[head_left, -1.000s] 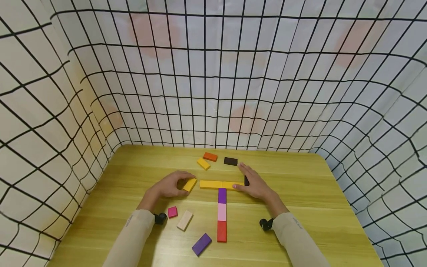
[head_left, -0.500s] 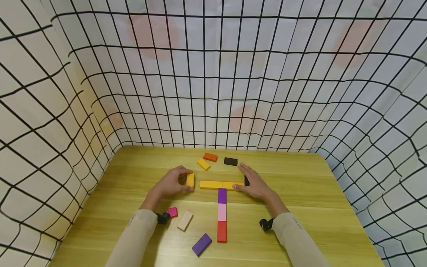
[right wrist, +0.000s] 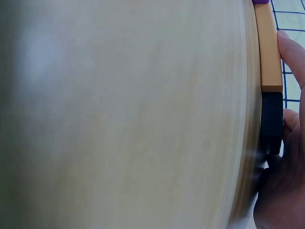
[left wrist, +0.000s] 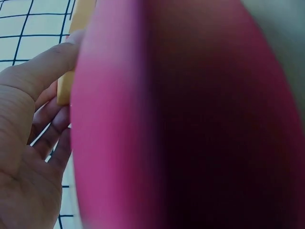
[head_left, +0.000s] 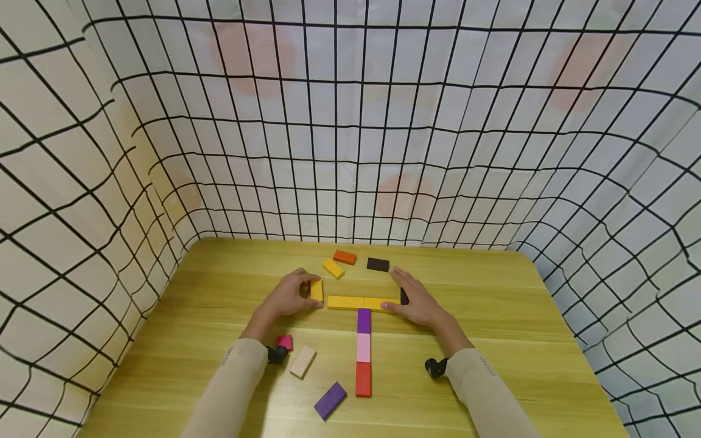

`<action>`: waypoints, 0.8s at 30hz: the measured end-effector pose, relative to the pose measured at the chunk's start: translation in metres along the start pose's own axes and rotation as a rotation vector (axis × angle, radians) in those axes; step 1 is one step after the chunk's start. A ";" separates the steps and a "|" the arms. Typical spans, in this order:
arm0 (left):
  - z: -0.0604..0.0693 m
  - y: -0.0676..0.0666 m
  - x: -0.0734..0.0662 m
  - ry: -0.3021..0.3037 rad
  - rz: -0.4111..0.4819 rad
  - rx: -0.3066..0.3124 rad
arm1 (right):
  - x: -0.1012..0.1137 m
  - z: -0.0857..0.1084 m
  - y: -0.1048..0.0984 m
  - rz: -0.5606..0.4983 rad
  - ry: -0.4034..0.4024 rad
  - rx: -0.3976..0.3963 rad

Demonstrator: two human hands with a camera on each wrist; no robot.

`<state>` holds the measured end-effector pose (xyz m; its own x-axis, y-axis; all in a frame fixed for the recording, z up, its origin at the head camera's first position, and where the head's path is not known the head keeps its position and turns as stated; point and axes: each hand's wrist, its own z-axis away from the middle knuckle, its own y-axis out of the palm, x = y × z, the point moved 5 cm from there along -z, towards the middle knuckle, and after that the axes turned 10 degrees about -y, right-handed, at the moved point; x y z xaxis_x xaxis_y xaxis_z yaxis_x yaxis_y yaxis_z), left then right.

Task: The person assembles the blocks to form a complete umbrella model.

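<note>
Head view: left hand (head_left: 290,296) pinches a yellow block (head_left: 317,290) between thumb and fingers, block just beside the left end of the row, small gap; can't tell if it touches the worktop (head_left: 471,401). Right hand (head_left: 418,304) spread fairly wide, fingers extended, thumb tip on the right yellow row block (head_left: 378,304); can't tell if the other fingers touch the black end block (head_left: 404,297). Row = left yellow row block (head_left: 346,302), right one, then black, end to end. From the middle of it a stem runs toward the person: purple stem block (head_left: 364,320), pink block (head_left: 364,347), red block (head_left: 363,379), in line. Loose beyond the row: orange block (head_left: 345,257), small yellow block (head_left: 333,268), dark block (head_left: 378,264) near the right fingertips. Loose on the near left: magenta block (head_left: 285,342) partly behind the left wrist camera (head_left: 277,354), beige block (head_left: 303,362), loose purple block (head_left: 330,401). Left wrist view mostly blurred pink; right wrist view has yellow and black abutting. Black grid (head_left: 350,146) behind.
</note>
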<state>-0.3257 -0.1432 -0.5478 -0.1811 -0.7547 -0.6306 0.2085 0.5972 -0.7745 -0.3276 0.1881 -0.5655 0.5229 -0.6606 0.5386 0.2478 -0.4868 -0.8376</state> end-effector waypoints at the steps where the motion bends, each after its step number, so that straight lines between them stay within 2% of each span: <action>1: 0.000 0.001 0.000 -0.004 0.001 0.003 | 0.000 0.000 0.000 -0.001 0.003 0.002; 8: 0.004 0.004 0.002 -0.011 0.042 0.026 | 0.001 0.001 0.000 0.001 0.005 0.007; 17: 0.009 0.001 0.003 0.049 0.048 0.019 | 0.001 0.001 0.003 -0.014 -0.018 -0.020; 24: 0.008 0.002 0.001 0.029 0.046 0.044 | -0.006 0.001 0.005 -0.020 0.000 -0.010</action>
<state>-0.3181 -0.1451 -0.5497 -0.1984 -0.7177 -0.6675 0.2590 0.6184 -0.7419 -0.3284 0.1898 -0.5731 0.5178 -0.6505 0.5557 0.2500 -0.5061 -0.8254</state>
